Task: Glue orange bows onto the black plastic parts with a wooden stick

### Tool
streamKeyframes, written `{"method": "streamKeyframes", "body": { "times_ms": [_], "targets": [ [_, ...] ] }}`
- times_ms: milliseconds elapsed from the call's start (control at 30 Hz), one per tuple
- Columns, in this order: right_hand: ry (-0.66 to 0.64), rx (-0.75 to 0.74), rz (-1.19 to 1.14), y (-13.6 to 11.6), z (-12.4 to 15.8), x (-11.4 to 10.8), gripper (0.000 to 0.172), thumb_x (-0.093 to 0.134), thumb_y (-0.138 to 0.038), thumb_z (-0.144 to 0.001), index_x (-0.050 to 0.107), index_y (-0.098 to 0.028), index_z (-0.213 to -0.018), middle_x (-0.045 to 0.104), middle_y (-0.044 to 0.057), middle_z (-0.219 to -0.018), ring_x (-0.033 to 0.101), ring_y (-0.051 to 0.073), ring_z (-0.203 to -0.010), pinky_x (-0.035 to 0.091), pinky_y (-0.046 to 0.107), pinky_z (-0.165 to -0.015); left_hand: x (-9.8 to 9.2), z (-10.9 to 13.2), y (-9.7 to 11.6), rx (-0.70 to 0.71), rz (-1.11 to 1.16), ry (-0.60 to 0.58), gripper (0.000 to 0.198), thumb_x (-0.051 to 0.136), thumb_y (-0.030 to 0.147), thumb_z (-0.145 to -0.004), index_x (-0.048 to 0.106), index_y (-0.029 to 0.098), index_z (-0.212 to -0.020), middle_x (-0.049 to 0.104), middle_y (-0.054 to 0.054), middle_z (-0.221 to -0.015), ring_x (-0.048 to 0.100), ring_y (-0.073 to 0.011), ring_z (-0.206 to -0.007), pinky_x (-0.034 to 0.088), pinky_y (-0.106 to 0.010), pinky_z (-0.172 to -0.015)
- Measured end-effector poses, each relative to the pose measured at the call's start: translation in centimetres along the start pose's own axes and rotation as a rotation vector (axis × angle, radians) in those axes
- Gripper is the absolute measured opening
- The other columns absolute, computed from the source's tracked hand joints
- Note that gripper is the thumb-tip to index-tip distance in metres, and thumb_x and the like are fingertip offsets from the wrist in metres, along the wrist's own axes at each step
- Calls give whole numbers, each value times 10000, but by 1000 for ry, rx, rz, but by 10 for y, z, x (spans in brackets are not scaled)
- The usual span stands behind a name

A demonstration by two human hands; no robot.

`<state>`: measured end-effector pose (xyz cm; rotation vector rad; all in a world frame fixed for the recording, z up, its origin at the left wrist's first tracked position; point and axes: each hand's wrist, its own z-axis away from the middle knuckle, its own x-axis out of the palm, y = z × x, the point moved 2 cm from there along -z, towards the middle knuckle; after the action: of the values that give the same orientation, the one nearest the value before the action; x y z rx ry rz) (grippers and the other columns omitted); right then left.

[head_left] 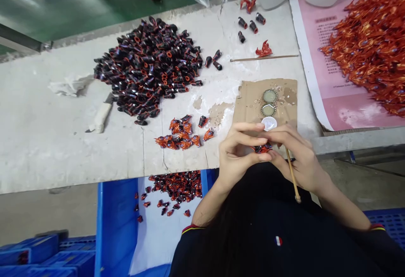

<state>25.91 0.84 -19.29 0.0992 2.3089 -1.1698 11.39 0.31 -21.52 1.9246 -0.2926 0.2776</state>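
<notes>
At the front edge of the bench, my left hand (236,152) pinches a small black-and-orange figurine part (262,148) between thumb and fingers. My right hand (299,159) closes on the same part from the other side and also keeps a thin wooden stick (291,176) tucked in it, pointing down toward my body. The fingers partly cover the part. Just beyond them lies a piece of cardboard (247,100) bearing two bottle caps (270,96) and a white round disc (269,123). Several assembled orange-and-black pieces (182,133) lie left of my left hand.
A big heap of black parts (152,66) covers the bench's middle left, beside a white-handled knife (103,114). Orange parts (376,45) pile on a pink sheet (338,104) at right. Another stick (264,58) lies behind the cardboard. Below the edge stands a blue bin (117,226).
</notes>
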Motion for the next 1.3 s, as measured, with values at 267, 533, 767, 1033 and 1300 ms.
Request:
{"method": "streamKeyframes", "body": {
  "times_ms": [267, 533, 767, 1033, 1300],
  "targets": [
    [-5, -123, 0, -5, -4, -2, 75, 490, -163, -956, 540, -214, -978, 594, 22, -849, 577, 145, -879, 489, 273, -788, 7, 2, 4, -146, 190, -47, 198, 815, 267, -748, 767, 308, -936, 724, 26, -966, 662, -90, -1086, 496, -215, -1037],
    [86, -143, 96, -11, -4, 1, 125, 494, -124, -937, 526, -234, -986, 613, 12, -817, 584, 152, -813, 491, 295, -712, 7, 3, 3, -61, 107, -47, 192, 797, 287, -768, 748, 310, -953, 729, 20, -950, 675, -126, -1105, 529, -274, -1024],
    [84, -137, 33, -11, -5, 3, 81, 441, -242, -987, 503, -226, -939, 600, 15, -787, 602, 152, -797, 487, 296, -704, 6, 8, 3, -125, 71, -20, 251, 817, 404, -720, 738, 299, -934, 716, -7, -1061, 699, -162, -1052, 580, -282, -923],
    [36, -168, 117, -8, -3, 5, 73, 461, -194, -971, 517, -196, -1018, 622, 51, -903, 584, 165, -867, 493, 307, -778, 3, 6, 10, -28, -81, -17, 212, 770, 362, -783, 740, 271, -972, 740, -19, -1016, 705, -161, -1025, 570, -309, -965],
    [-45, -208, 272, -1, -4, 8, 141, 440, -110, -945, 545, -189, -998, 605, 59, -863, 558, 190, -808, 506, 346, -764, 1, 2, 26, 235, -538, -30, 256, 791, 169, -755, 726, 210, -999, 749, -36, -1017, 688, -180, -1065, 567, -345, -977]
  ]
}}
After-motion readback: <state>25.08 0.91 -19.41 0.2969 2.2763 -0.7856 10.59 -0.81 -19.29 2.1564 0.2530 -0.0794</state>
